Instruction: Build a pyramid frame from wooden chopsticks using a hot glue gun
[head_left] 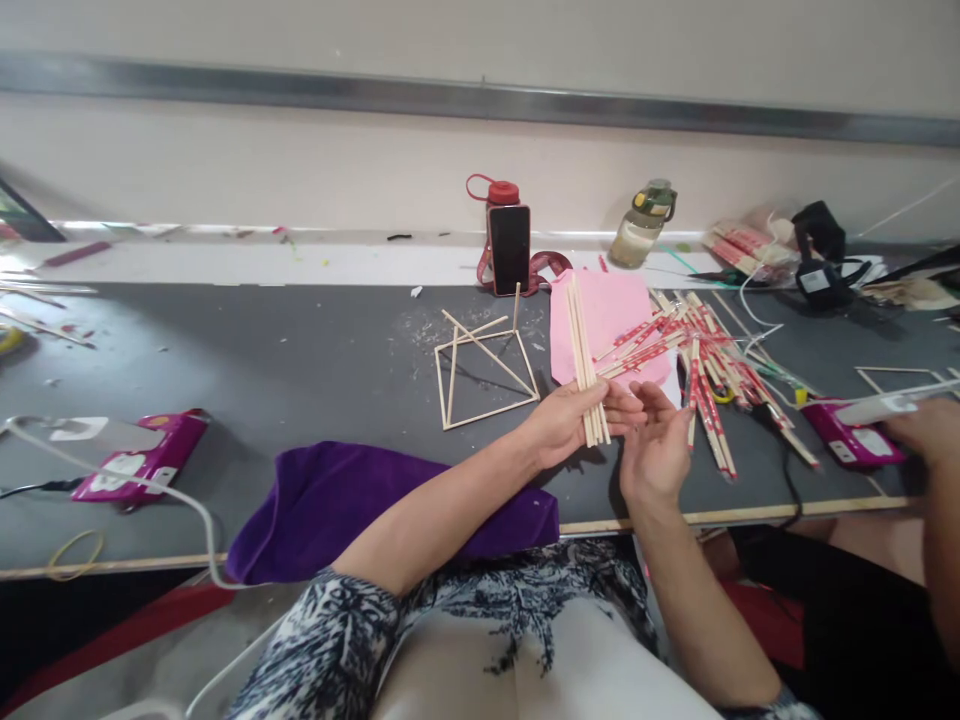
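Observation:
A bundle of several bare wooden sticks (581, 345) is gripped in my left hand (574, 420), the thumb across them and their tops pointing away over a pink sheet (611, 310). Close beside it on the right, my right hand (658, 450) has its palm turned up and its fingers apart, holding nothing. To the left of my hands stands a frame of thin sticks (491, 412), with a square base, leaning sticks and one upright at the back corner. Sticks in red-printed wrappers (705, 385) lie in a loose pile right of the pink sheet.
A purple cloth (322, 510) lies at the table's front edge. Behind are a phone (510, 250) against a red-capped bottle and a green-lidded bottle (643, 225). Purple boxes with cables (142, 460) lie at both sides. Another person's hand (926, 430) is at the right.

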